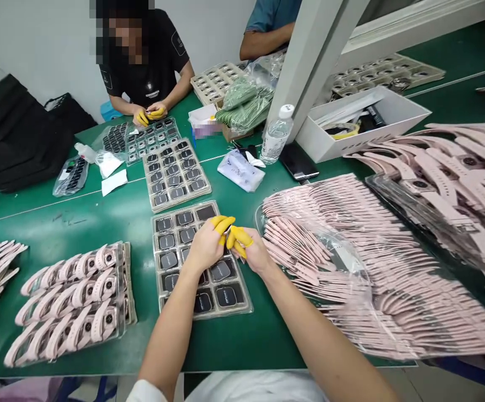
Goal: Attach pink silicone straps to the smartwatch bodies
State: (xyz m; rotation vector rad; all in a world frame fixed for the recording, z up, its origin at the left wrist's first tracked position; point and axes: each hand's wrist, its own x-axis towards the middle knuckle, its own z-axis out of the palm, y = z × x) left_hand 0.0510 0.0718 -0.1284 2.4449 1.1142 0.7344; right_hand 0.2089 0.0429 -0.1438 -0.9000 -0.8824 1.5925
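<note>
My left hand [204,245] and my right hand [253,251] meet above a tray of dark square watch faces [171,298] in front of me. Both wear yellow finger cots. The fingertips of both hands pinch together around a small part I cannot make out. A second tray of watch faces [175,174] lies just beyond. To my right spreads a large heap of pink watch straps [376,262]. At my left a tray holds assembled pink watches [75,304].
Across the green table [112,215] a person in black handles a part over further trays [152,139]; another person's arm [263,42] shows behind. A water bottle [276,134], a phone [298,162], a white box [363,120] and a white post [309,61] stand nearby.
</note>
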